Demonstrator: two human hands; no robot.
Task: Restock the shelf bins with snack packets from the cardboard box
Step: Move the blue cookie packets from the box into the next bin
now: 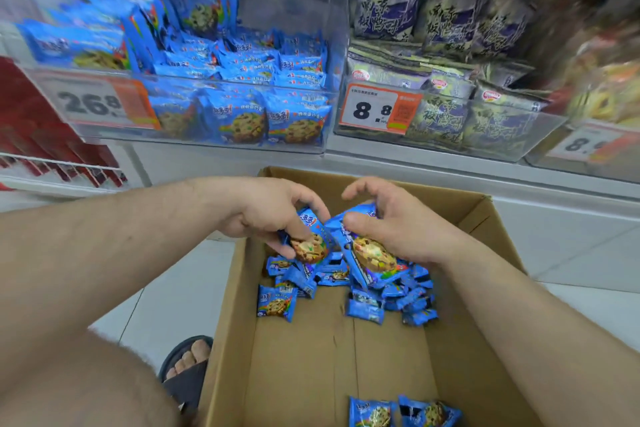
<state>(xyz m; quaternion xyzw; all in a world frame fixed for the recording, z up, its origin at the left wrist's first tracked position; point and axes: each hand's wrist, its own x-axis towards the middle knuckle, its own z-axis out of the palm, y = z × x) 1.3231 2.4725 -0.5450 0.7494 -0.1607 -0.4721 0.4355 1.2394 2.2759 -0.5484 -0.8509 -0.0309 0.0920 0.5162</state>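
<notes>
Both hands are down inside the open brown cardboard box (311,367) on the pale tiled floor. The left hand (266,215) has its fingers curled round a blue foil cookie packet (313,243), thumb and fingertips pinching it near its printed cookie. The right hand (391,222) grips a second, larger-looking blue cookie packet (372,260), thumb pressed on the upper edge and fingers arched over the top – the two held packets sit just beside each other, nearly touching.

Under the hands, a loose heap of small blue snack packets (391,302) lies at the far end of the box floor; one lone packet (277,303) rests apart on the left, and two more (401,412) lie at the near edge.

Above, the clear plastic shelf bin (207,135) holds stacked blue cookie packets (its front price tag reads 26.8). Beside it on the right, a second clear bin (512,149) holds purple-and-green packets – its orange-edged price tag (379,109) reads 8.8. A sandalled foot (188,360) shows left of the box.
</notes>
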